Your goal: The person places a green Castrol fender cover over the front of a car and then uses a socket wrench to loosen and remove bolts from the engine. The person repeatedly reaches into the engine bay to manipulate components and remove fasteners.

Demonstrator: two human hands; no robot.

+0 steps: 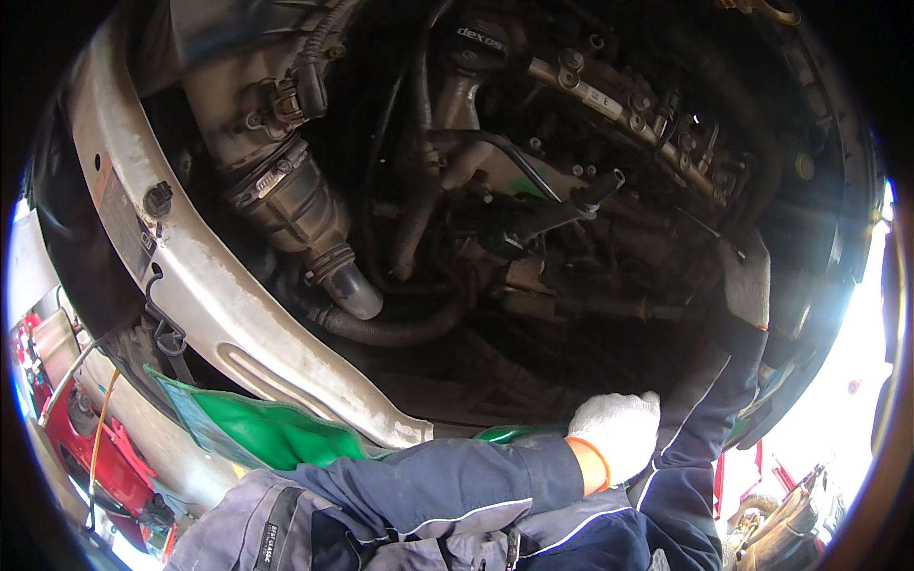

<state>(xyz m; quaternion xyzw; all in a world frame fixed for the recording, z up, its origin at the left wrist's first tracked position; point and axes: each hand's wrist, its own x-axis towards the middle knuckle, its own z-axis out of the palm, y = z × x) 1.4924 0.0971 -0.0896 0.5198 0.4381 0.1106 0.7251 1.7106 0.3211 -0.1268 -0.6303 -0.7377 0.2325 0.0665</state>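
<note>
I am leaning over an open engine bay. My left hand (621, 433), in a white knit glove with an orange cuff, is curled closed near the front edge of the bay. Whatever its fingers may hold is hidden. My right hand (748, 284), also gloved, reaches deep along the right side of the engine (571, 190). Shadow covers its fingers, so its grip does not show. Close to that glove is a thin rod (703, 225). Left of the engine runs a black ribbed air intake hose (300, 209) with a metal clamp (281, 169).
A worn silver crossmember (228, 295) curves along the left and front of the bay. Green fender covers (286, 433) hang over its edge. A black oil filler cap (466, 46) and a metal fuel rail (609, 105) sit at the back. Red equipment (86, 438) stands at far left.
</note>
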